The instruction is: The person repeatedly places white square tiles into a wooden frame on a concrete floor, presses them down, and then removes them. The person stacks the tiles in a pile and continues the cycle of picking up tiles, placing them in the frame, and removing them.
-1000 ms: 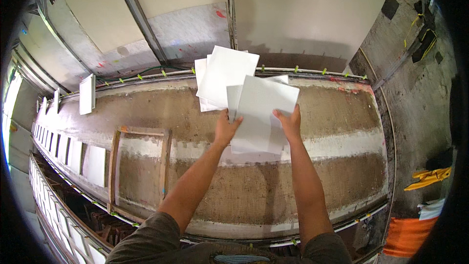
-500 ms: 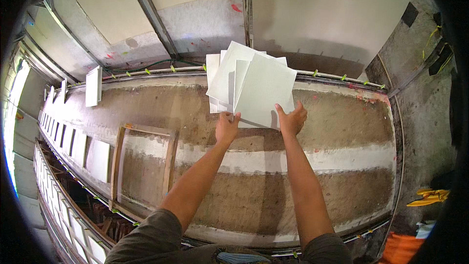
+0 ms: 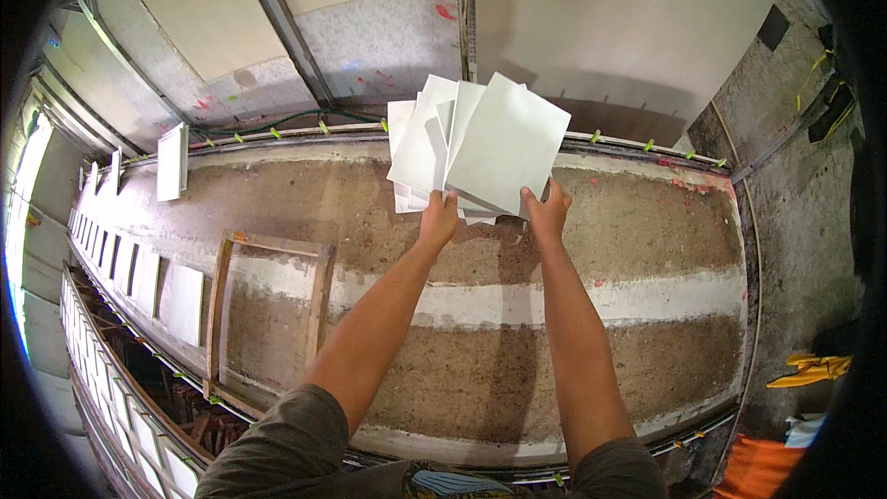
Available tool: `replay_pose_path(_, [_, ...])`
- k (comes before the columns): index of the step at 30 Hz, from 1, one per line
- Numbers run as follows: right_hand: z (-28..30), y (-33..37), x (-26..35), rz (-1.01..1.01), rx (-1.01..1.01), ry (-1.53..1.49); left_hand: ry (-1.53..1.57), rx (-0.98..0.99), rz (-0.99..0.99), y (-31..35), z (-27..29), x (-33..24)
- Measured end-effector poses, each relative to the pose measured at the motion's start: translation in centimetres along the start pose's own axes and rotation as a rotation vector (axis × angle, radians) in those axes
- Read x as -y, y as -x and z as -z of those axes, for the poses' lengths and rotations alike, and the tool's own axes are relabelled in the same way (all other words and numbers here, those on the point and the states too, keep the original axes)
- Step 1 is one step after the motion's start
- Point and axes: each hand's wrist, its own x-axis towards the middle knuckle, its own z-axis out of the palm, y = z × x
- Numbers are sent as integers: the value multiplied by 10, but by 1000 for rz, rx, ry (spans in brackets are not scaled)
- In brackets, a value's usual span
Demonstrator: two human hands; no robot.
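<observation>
Holding white panel point(image 3: 510, 143), hands point(image 3: 439, 219) point(image 3: 549, 215) at near edge

The uppermost sheet point(image 3: 510, 143), rectangular and plain white, is held near its lower edge, rotated clockwise, overlapping a fanned stack of similar white sheets point(image 3: 414, 150) placed beneath and leftward.

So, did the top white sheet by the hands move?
Yes, away from the person: the sheet hid part of the white stripe before; now it's beyond it.
</observation>
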Motion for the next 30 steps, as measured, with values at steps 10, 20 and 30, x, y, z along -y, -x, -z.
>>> replay_pose_path(10, [2,-1,8,-238,13,26,-96,44,-88,37,11,-11])
replay_pose_path(20, [-22,14,-12,-321,83,-303,-21,-30,-89,80,15,10])
replay_pose_path(30, [42,65,36,48,-162,-694,-205,-287,-510,127,63,-35])
